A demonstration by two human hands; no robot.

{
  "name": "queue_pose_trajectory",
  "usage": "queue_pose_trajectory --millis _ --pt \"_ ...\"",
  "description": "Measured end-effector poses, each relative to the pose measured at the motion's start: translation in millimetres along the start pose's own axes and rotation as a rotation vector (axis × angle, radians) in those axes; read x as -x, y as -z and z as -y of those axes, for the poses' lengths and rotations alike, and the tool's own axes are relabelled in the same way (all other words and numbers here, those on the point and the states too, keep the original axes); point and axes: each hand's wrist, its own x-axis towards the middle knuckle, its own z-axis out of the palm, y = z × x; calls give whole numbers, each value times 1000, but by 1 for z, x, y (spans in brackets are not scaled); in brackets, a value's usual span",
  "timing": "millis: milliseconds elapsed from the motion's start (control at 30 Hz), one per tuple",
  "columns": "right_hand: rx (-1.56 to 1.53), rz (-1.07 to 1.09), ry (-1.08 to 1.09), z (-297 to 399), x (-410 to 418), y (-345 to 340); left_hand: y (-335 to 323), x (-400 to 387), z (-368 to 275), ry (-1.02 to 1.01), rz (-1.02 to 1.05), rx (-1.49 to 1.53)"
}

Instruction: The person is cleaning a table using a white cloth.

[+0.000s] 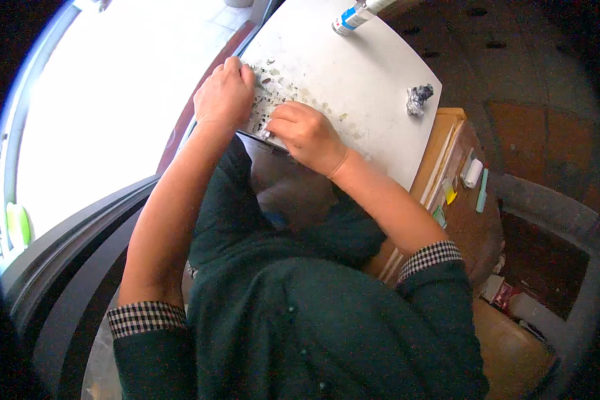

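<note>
A white board point(380, 60) lies before me, marked with many dark specks and greenish-grey spots at its left end. My left hand point(225, 92) is closed, knuckles up, at the board's left edge; whether it grips anything under the fingers is hidden. Between the bent fingers of my right hand point(307, 135) is a small crumpled whitish wad point(266, 131), close to the board's near edge. A ball of crumpled silvery foil point(418, 100) sits near the right edge of the board.
A spray can or bottle with a blue and white label point(350, 20) is at the board's far edge. On the wooden surface at right point(467, 220) are a white roll point(473, 173), a pale green stick point(482, 191) and a yellow piece point(450, 196). Bright glare fills the left side.
</note>
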Motion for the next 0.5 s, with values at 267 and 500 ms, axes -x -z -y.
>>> queue_pose_trajectory --millis 267,500 --pt "4 0 -177 -1 70 35 5 2 3 2 -8 1" --pt "-34 -26 -4 5 8 0 -1 2 -1 -26 -7 -6"
